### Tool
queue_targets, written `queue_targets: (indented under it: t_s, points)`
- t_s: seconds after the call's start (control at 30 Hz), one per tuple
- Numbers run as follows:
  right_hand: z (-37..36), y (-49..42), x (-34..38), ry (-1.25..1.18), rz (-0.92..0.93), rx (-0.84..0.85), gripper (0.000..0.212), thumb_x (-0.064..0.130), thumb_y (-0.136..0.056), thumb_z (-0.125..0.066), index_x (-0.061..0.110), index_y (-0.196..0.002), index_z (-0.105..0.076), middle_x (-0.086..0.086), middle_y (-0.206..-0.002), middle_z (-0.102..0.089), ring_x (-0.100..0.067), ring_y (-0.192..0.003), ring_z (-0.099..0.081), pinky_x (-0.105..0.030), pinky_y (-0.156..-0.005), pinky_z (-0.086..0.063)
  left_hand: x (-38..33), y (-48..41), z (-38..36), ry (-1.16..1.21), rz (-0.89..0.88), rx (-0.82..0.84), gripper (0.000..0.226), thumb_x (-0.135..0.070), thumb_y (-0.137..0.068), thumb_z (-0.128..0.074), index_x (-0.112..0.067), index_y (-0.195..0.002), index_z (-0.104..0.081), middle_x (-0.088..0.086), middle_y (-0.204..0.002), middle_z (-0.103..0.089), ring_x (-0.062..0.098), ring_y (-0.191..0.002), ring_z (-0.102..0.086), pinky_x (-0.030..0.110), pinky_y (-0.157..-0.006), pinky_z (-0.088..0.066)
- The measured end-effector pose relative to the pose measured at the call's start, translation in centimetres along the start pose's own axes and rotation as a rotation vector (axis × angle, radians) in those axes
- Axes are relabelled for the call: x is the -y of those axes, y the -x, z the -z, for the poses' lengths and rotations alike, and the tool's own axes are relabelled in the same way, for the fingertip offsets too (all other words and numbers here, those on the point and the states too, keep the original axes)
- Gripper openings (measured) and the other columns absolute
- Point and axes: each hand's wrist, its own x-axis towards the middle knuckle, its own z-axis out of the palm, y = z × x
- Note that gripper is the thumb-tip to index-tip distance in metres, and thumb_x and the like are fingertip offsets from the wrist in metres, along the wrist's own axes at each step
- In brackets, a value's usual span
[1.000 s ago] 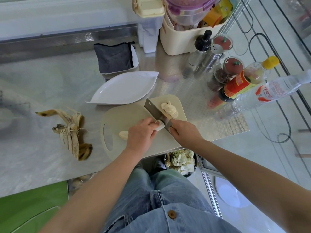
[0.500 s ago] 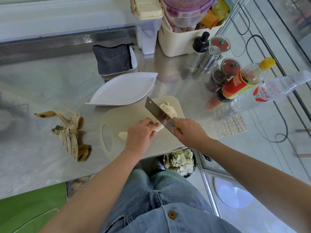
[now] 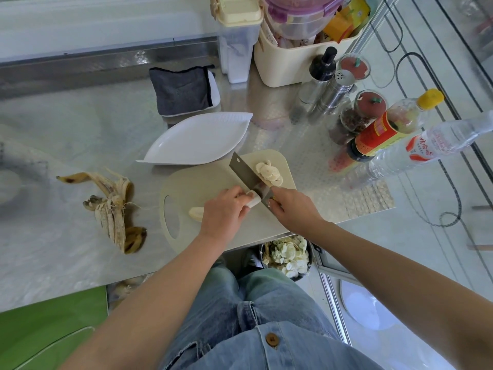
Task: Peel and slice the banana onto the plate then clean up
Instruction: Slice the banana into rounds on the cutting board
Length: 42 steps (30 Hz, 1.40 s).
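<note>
A peeled banana [image 3: 196,212] lies on the beige cutting board [image 3: 202,182]. My left hand [image 3: 222,214] holds it down, fingers curled over its middle. My right hand [image 3: 292,209] grips the handle of a cleaver [image 3: 244,173], whose blade is down on the banana's right end. Several cut slices [image 3: 269,173] lie in a row on the board beyond the blade. The white leaf-shaped plate [image 3: 200,140] sits just behind the board, with nothing on it. The banana peel [image 3: 112,209] lies on the steel counter to the left.
A grey cloth [image 3: 182,90] lies behind the plate. Shakers, spice jars and bottles [image 3: 373,132] crowd the counter's right side, with a cream bin [image 3: 293,65] behind them. A bucket of scraps [image 3: 286,256] stands below the counter's front edge, by my knees.
The cleaver went up and tilted half a second ago and is now back down on the banana. The row of slices has grown by one. My left hand stayed on the banana.
</note>
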Motion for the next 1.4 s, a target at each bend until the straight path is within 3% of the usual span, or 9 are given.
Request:
queue_targets:
  t_s: [0.13, 0.33, 0.5, 0.73, 0.87, 1.03, 1.2, 1.4]
  points:
    - [1.5, 0.0, -0.2, -0.002, 0.034, -0.049, 0.017, 0.021, -0.095, -0.046, 0.009, -0.097, -0.057, -0.001, -0.072, -0.05, -0.023, -0.065, -0.047, -0.03, -0.053, -0.03, 0.1, -0.1, 0.0, -0.004, -0.008, 0.002, 0.032, -0.016, -0.07, -0.081, -0.023, -0.1, -0.073, -0.003, -0.089, -0.063, 0.018, -0.07, -0.059, 0.025, -0.047, -0.04]
    - [2.4, 0.7, -0.4, 0.039, 0.077, -0.013, 0.021, 0.019, -0.094, -0.043, 0.012, -0.106, -0.06, 0.002, -0.065, -0.045, -0.02, -0.06, -0.044, -0.03, -0.054, -0.033, 0.2, -0.1, -0.1, -0.013, -0.011, 0.005, 0.031, -0.016, -0.07, -0.081, -0.023, -0.099, -0.073, -0.003, -0.089, -0.064, 0.018, -0.07, -0.059, 0.024, -0.049, -0.039]
    - [2.2, 0.9, -0.3, 0.055, 0.06, 0.015, 0.015, 0.018, -0.095, -0.042, 0.01, -0.099, -0.055, 0.01, -0.061, -0.035, -0.014, -0.056, -0.037, -0.026, -0.048, -0.024, 0.2, -0.1, 0.0, -0.005, -0.007, 0.009, 0.029, -0.016, -0.071, -0.08, -0.022, -0.099, -0.073, -0.003, -0.089, -0.064, 0.018, -0.07, -0.059, 0.026, -0.049, -0.044]
    - [0.5, 0.4, 0.2, 0.056, 0.009, 0.044, 0.01, 0.019, -0.095, -0.041, 0.015, -0.087, -0.043, -0.004, -0.077, -0.051, -0.023, -0.068, -0.045, -0.031, -0.057, -0.033, 0.1, -0.1, 0.0, -0.008, -0.009, 0.008, 0.03, -0.017, -0.071, -0.08, -0.022, -0.1, -0.072, -0.003, -0.089, -0.063, 0.018, -0.071, -0.057, 0.026, -0.049, -0.04]
    - [-0.6, -0.2, 0.3, 0.036, -0.022, 0.056, 0.013, 0.022, -0.095, -0.041, 0.013, -0.093, -0.049, -0.007, -0.087, -0.06, -0.028, -0.078, -0.055, -0.033, -0.06, -0.039, 0.1, -0.1, -0.1, 0.003, -0.007, 0.006, 0.032, -0.015, -0.071, -0.08, -0.022, -0.101, -0.072, -0.004, -0.09, -0.062, 0.02, -0.071, -0.057, 0.029, -0.049, -0.042]
    - [0.6, -0.1, 0.4, 0.008, -0.002, 0.003, 0.014, 0.019, -0.094, -0.044, 0.015, -0.082, -0.041, 0.0, -0.073, -0.045, -0.025, -0.068, -0.045, -0.03, -0.057, -0.029, 0.2, 0.0, -0.1, 0.013, -0.005, -0.007, 0.033, -0.016, -0.071, -0.08, -0.02, -0.102, -0.072, -0.003, -0.089, -0.063, 0.019, -0.071, -0.059, 0.027, -0.048, -0.042]
    - [2.3, 0.4, 0.0, 0.067, 0.052, -0.006, 0.02, 0.019, -0.094, -0.043, 0.008, -0.101, -0.058, -0.005, -0.074, -0.055, -0.025, -0.068, -0.05, -0.032, -0.055, -0.034, 0.2, 0.0, -0.2, -0.006, -0.009, -0.011, 0.03, -0.017, -0.071, -0.08, -0.019, -0.1, -0.072, -0.002, -0.088, -0.063, 0.019, -0.07, -0.059, 0.027, -0.046, -0.041]
    - [2.4, 0.8, 0.0, 0.07, 0.053, 0.033, 0.017, 0.017, -0.093, -0.042, 0.01, -0.099, -0.056, 0.004, -0.064, -0.04, -0.024, -0.065, -0.045, -0.03, -0.05, -0.027, 0.3, 0.0, -0.2, -0.016, -0.018, -0.006, 0.029, -0.018, -0.072, -0.08, -0.019, -0.1, -0.073, -0.002, -0.089, -0.064, 0.017, -0.071, -0.06, 0.023, -0.049, -0.035]
